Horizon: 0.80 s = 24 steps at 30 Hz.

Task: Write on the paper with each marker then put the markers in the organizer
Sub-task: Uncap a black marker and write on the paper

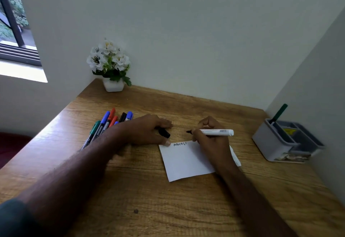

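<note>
One paper (pixel 184 160), one organizer (pixel 280 143) w/ one green marker (pixel 279 113) inside, one white marker (pixel 216 132), one black cap (pixel 164 133), approx. seven loose markers (pixel 106 124) (partly hidden), one flower pot (pixel 113 85).

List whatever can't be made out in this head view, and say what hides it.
- Lower ends of the markers: covered by the left forearm.
- Right part of the paper: under the right hand.
- Writing on the paper: too small to read surely.
- Organizer compartments: interiors dark; the yellow label is blurred.
- Black cap: partly under the left hand.
</note>
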### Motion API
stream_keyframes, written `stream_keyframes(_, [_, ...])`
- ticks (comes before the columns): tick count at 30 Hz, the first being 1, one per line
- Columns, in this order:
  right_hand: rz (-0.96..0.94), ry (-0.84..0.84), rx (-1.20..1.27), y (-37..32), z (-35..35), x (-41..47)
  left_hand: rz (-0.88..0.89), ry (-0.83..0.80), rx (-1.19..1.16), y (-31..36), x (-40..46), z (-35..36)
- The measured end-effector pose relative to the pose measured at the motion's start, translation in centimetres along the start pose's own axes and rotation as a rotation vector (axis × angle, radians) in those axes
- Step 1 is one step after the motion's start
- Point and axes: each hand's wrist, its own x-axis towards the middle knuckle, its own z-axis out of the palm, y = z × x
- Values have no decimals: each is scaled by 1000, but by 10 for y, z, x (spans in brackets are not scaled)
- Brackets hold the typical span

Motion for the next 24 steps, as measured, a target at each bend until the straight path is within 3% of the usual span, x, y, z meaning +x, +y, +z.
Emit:
stream_keyframes(3, [-103,-23,-35,-3,-3,0,26,117,-1,3,-2,-1])
stream_keyframes(6, [-180,-40,9,-6,-9,0,23,134,59,3,-2,-2])
stream_keyframes(12, [-98,-36,106,-9,-10,-2,110,263,55,12,-7,-3])
stream_keyframes(17, [-73,-6,269,-14,-14,-4,218,437,-172,14,-9,-1])
stream_keyframes(24, [-53,-27,378,-15,-13,-4,230,343,-501,24,-12,5])
